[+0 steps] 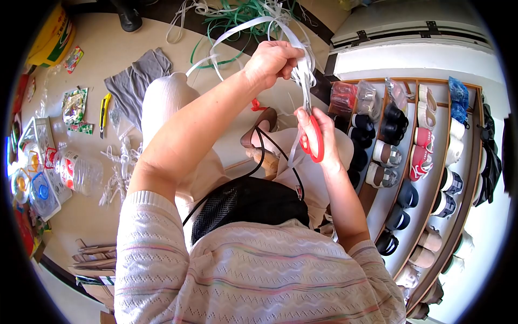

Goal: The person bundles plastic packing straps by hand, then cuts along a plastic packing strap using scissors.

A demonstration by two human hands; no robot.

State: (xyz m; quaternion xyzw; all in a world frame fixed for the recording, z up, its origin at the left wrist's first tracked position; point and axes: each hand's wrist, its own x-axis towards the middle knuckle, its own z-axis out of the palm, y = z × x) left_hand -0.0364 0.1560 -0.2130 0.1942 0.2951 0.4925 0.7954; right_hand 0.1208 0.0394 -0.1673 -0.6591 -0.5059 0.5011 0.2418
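Note:
My left hand [274, 62] is closed around a bundle of white plastic strapping [304, 73], which hangs down past the fingers. One strip arcs away from the hand to the upper left. My right hand [315, 129] grips a pair of scissors [317, 144] with red handles, its fingers in the loops. The blades point up at the lower part of the bundle; whether they are parted or closed I cannot make out.
A wooden shoe rack [377, 194] full of shoes stands at the right. Tangled green and white strapping [237, 24] lies ahead on the floor. On the left are a grey cloth [137, 81], a yellow box cutter [104, 110], clear bottles [78, 170] and a yellow bucket [51, 35].

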